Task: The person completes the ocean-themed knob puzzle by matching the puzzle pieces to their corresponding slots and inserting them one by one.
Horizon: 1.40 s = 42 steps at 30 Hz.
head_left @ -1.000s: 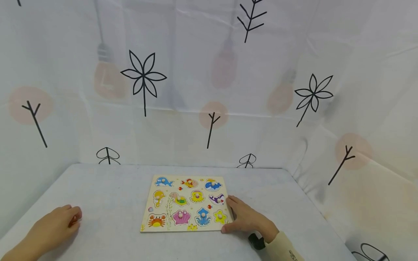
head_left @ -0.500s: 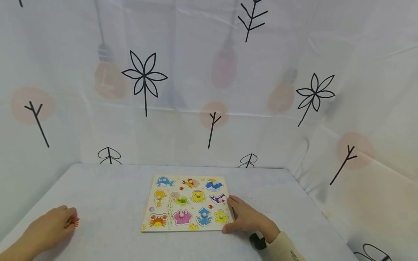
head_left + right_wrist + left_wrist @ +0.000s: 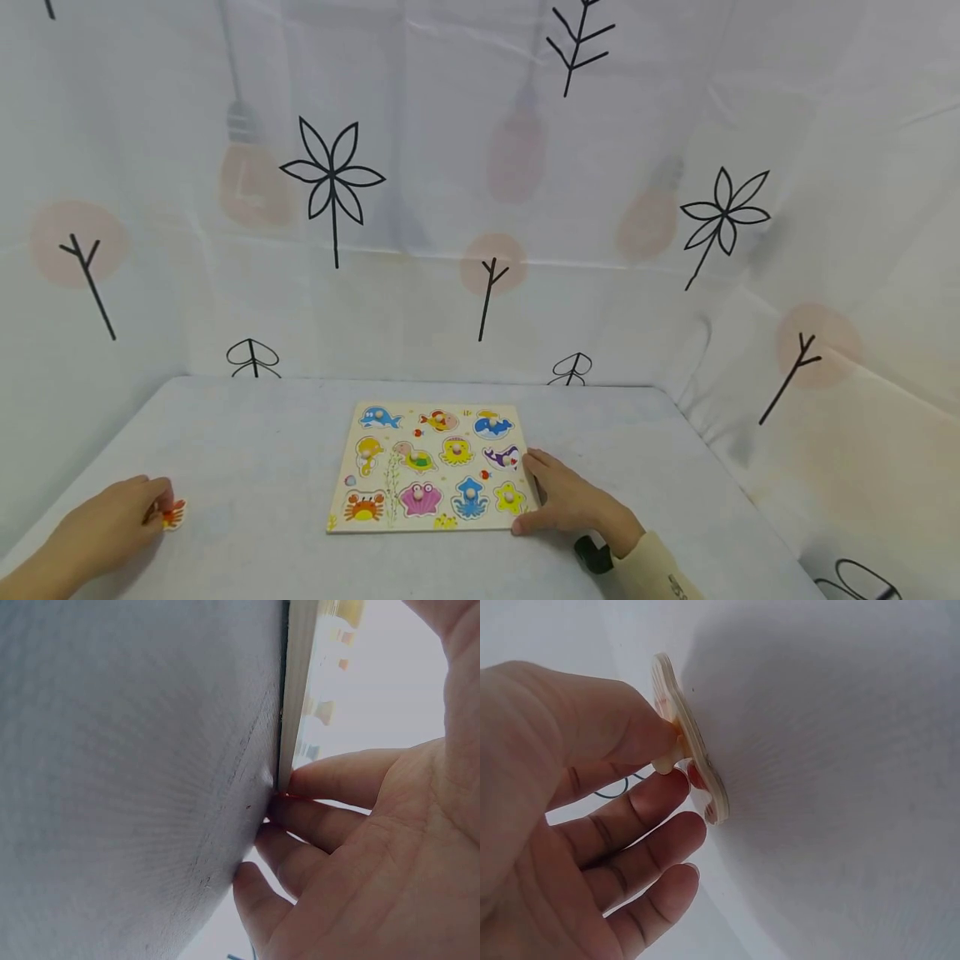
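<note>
At the left of the table, my left hand (image 3: 108,525) pinches a puzzle piece (image 3: 174,515), orange-red and yellow with a white border. The left wrist view shows thumb and index finger on its pale knob (image 3: 662,763); the piece (image 3: 692,742) stands on edge, close to the tabletop. A wooden puzzle board (image 3: 427,527) with sea-animal pictures, most bearing knobs, lies flat in the middle. My right hand (image 3: 573,500) rests against its right edge, thumb by the near corner. In the right wrist view, fingers (image 3: 337,778) touch the side of the board (image 3: 294,697).
A white cloth covers the table (image 3: 262,450). Behind and beside it hang white curtains (image 3: 420,317) printed with plants and light bulbs. A black object (image 3: 592,554) sits under my right wrist, by the light sleeve (image 3: 651,571).
My left hand has shifted slightly left, and the piece in its fingers has come into sight. My right hand stays at the board's edge.
</note>
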Each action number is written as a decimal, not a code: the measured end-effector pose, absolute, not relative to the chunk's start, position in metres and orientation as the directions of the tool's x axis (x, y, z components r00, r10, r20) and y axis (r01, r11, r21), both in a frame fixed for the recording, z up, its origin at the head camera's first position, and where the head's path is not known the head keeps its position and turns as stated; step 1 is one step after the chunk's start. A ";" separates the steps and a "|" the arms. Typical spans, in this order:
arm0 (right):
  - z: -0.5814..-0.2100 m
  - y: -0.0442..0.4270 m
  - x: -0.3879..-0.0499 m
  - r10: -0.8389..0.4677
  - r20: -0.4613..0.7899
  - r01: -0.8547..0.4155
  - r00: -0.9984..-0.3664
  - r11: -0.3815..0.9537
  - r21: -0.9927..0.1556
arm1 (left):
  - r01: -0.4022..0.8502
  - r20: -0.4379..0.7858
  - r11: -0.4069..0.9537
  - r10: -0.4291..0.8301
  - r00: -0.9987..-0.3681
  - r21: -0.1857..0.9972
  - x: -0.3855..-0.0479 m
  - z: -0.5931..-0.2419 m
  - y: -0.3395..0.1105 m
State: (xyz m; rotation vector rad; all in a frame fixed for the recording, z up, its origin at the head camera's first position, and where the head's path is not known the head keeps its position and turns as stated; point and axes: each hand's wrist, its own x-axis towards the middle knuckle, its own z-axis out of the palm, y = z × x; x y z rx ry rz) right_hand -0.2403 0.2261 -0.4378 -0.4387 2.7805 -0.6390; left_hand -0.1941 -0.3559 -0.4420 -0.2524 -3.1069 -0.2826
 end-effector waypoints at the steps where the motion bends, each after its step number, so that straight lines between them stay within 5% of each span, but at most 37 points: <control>1: -0.438 0.226 -0.241 -0.343 -0.178 -0.231 -0.922 0.859 -0.458 | 0.160 0.026 0.970 0.157 -0.987 0.181 -0.194 -0.442 -0.356; 14: -0.438 0.226 -0.241 -0.336 -0.187 -0.221 -0.923 0.862 -0.456 | 0.239 0.143 0.961 0.219 -0.965 0.142 -0.193 -0.430 -0.342; 42: -0.438 0.226 -0.240 -0.345 -0.175 -0.230 -0.922 0.854 -0.467 | 0.361 0.182 0.914 0.330 -0.926 0.185 -0.210 -0.410 -0.214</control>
